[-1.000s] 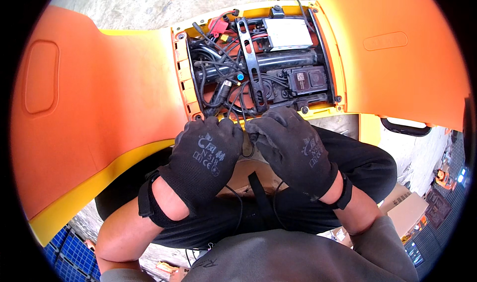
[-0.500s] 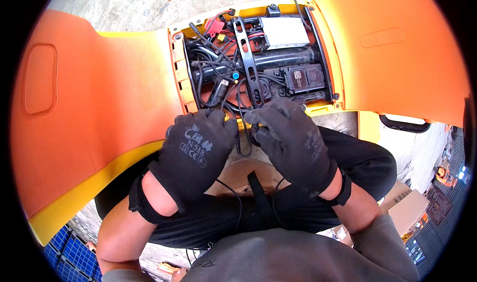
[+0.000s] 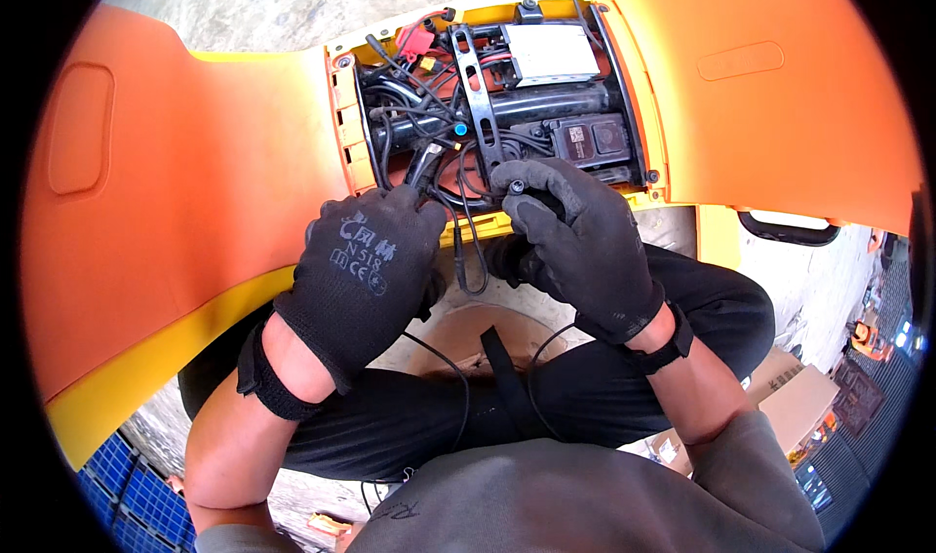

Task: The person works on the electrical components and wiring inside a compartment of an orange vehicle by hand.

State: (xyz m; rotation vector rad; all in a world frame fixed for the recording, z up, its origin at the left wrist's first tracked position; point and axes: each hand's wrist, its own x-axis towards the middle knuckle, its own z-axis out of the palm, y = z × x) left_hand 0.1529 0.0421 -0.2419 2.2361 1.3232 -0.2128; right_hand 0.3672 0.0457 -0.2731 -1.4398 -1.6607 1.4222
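Observation:
My gloved left hand [image 3: 366, 260] is curled at the near edge of the open bay in the orange-and-yellow machine body [image 3: 195, 143]; what its fingers hold is hidden. My gloved right hand [image 3: 575, 246] pinches a small black cable connector [image 3: 517, 187] between thumb and forefinger. A thin black cable loop [image 3: 473, 287] hangs between my hands. In the bay lie tangled black cables, a slotted crossbar [image 3: 477, 89], a silver box [image 3: 551, 54], a black module [image 3: 590, 141], a black tube [image 3: 556, 99] and a red connector [image 3: 414, 43].
An orange panel [image 3: 780, 134] spans the right, with a black handle [image 3: 790, 229] below it. My crossed legs are under the bay's edge, around brown cardboard [image 3: 458, 338]. Cardboard boxes [image 3: 790, 407] lie at lower right, blue plastic grid panels [image 3: 136, 490] at lower left.
Both hands have moved up, my left also leftward. The connector in my right fingertips has risen and now shows end-on. The machine appears slightly higher in the picture.

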